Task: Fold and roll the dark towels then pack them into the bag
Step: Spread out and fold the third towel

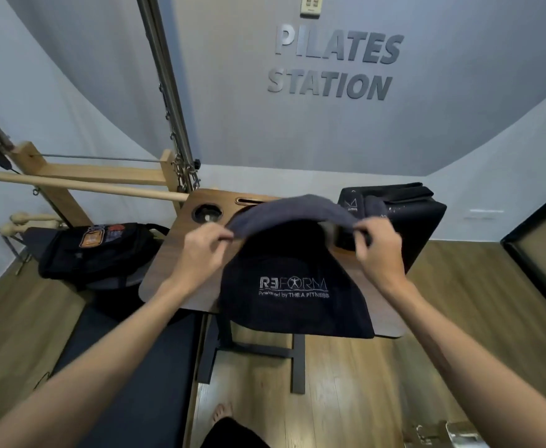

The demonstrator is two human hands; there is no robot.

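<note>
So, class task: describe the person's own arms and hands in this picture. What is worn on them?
Both forearms are bare, with no sleeves showing up to the frame's edge. The left hand and right hand wear no gloves. No watch, bracelet or ring can be seen.

Two bare forearms, no sleeves, bare foot (pixel 222 412), dark garment (pixel 233 434) below

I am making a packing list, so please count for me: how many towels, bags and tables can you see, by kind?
Dark towels: 2, one held up by the left hand and right hand, one rolled in the open bag
Bags: 2, the open black bag and a black backpack
Tables: 1, wooden
Total: 5
</note>
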